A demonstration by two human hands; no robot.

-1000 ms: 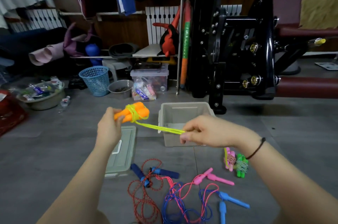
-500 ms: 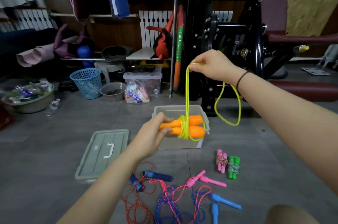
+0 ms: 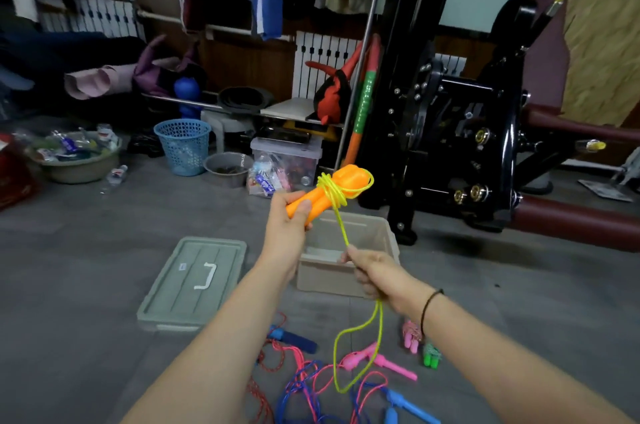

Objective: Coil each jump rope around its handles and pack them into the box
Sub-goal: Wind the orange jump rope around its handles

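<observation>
At the near edge of the grey floor (image 3: 86, 250), uncoiled: a tangle of red, blue and pink cords (image 3: 308, 385), with dark blue handles (image 3: 294, 340), pink plastic handles (image 3: 381, 361) and light blue plastic handles (image 3: 405, 403). Just right of that, already wound but not yet boxed: a small pink bundle (image 3: 411, 337) beside a small green bundle (image 3: 431, 356).

Above the tangle, right hand (image 3: 377, 274) with fingers curled, pinching the yellow-green plastic cord (image 3: 341, 226). Slack loop dangling below it, taut run rising to the orange plastic handles (image 3: 332, 191).

Left hand (image 3: 289, 222) wrapped round the handles' lower ends, in the air over the open beige plastic box (image 3: 325, 276). A few turns on them. No rope visible inside the box, though partly hidden.

Grey-green plastic lid (image 3: 194, 281) flat on the floor, left of the box.

By the look of it: two ropes coiled, one mid-coil, about three untouched, none packed.
</observation>
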